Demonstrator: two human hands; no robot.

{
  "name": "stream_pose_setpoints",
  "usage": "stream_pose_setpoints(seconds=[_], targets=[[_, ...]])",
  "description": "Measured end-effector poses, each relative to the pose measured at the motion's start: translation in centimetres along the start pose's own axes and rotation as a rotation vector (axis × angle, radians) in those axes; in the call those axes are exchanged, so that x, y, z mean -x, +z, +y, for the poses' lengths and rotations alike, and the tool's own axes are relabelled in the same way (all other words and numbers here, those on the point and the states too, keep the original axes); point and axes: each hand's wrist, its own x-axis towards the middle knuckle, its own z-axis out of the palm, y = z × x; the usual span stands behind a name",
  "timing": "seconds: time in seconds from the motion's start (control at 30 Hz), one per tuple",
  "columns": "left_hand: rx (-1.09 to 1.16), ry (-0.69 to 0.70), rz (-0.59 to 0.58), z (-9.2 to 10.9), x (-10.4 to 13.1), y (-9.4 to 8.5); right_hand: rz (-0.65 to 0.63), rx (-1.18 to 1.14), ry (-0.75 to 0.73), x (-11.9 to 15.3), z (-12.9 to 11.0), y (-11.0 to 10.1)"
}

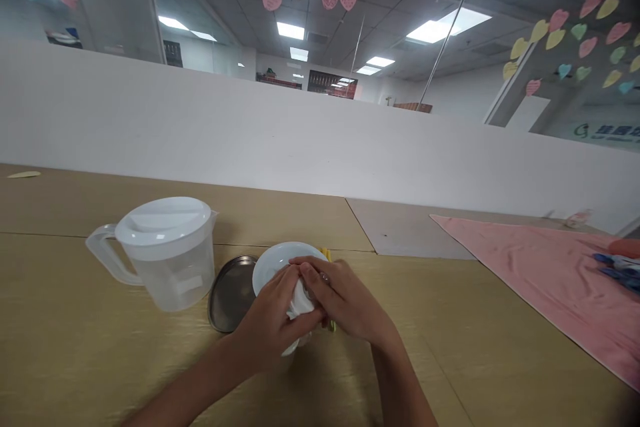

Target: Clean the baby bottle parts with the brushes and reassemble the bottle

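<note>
Your hands on the round white bowl (278, 265)
Your left hand (273, 320) and right hand (345, 303) close together around crumpled white cloth (301, 300); the translucent plastic jug (165, 253) stands left of the bowl.

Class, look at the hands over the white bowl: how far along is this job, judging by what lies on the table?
Done: nothing clearly finished. In hand: the left hand and right hand press a white cloth against the white bowl. Left: the metal plate beside it and the lidded plastic jug stand untouched.

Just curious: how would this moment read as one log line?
left hand: grip on white cloth | right hand: on cloth | white bowl under hands | lidded jug beside
</note>
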Motion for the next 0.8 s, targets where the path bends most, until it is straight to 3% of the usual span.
stream_pose_setpoints(seconds=[0.3,0.4,0.47,0.57,0.67,0.8], targets=[[0.06,0.011,-0.049,0.1,0.2,-0.5,-0.074,-0.292,-0.038,-0.5,0.9,0.1],[0.045,0.042,-0.029,0.2,0.5,-0.9,-0.087,-0.448,0.02,-0.7,1.2,0.0],[0.037,0.068,0.012,0.3,0.7,-1.3,-0.018,-0.634,0.083,-0.8,1.7,-0.5],[-0.047,0.068,0.082,0.2,0.8,-2.2,0.205,-0.846,0.118,-0.8,2.5,-2.1],[-0.161,-0.014,-0.003,-0.5,0.1,-2.6,0.265,-0.743,0.121,-0.8,3.1,-3.0],[-0.41,-0.085,-0.11,-2.7,-1.1,-2.1,0.24,-0.38,0.178,-1.4,4.0,-2.0]])
